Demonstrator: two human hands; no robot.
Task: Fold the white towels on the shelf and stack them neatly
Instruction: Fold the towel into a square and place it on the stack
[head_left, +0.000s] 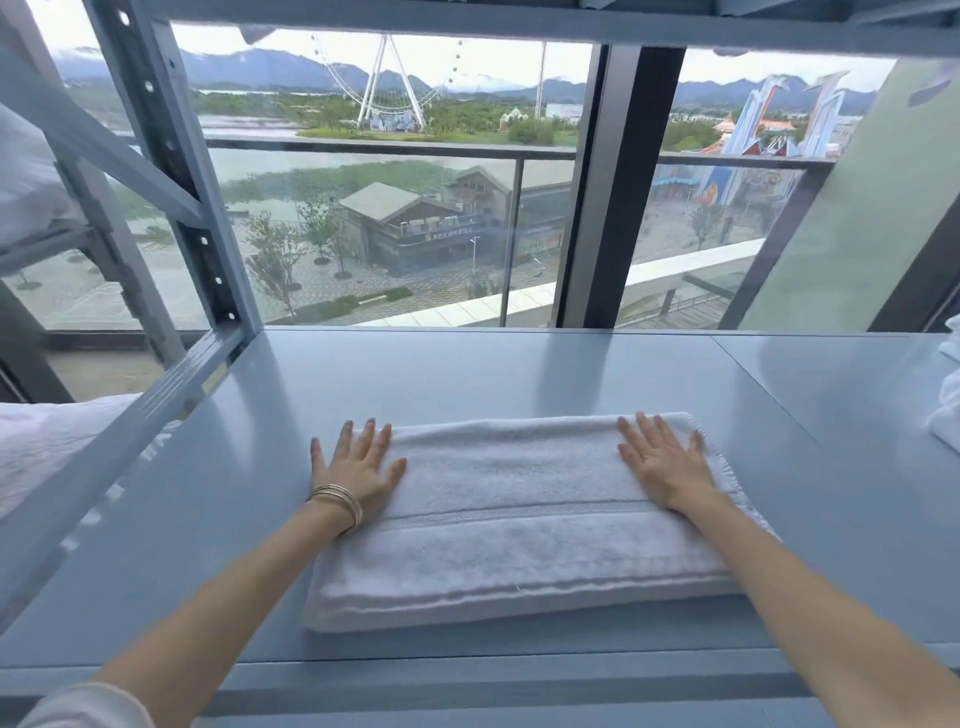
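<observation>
Both hands lie flat with fingers straight and spread, grasping nothing: the left hand (358, 464) rests at the left end of one folded white towel (519, 525), its palm half on the cloth and its outer fingers on the bare shelf, while the right hand (666, 460) presses down on the towel's right end, wholly on the cloth. Several thin gold bangles (340, 501) circle the left wrist. The towel lies lengthwise near the front edge of the blue-grey metal shelf (467, 374), folded into a thick long rectangle with a woven band running along it. More white cloth (948, 405) is bunched at the far right edge of the shelf, well apart from the folded towel; how many pieces it holds cannot be told. White bedding (47, 441) shows to the left below the shelf frame. Behind the shelf a window (405, 208) looks onto one Ferris wheel (387, 78).
</observation>
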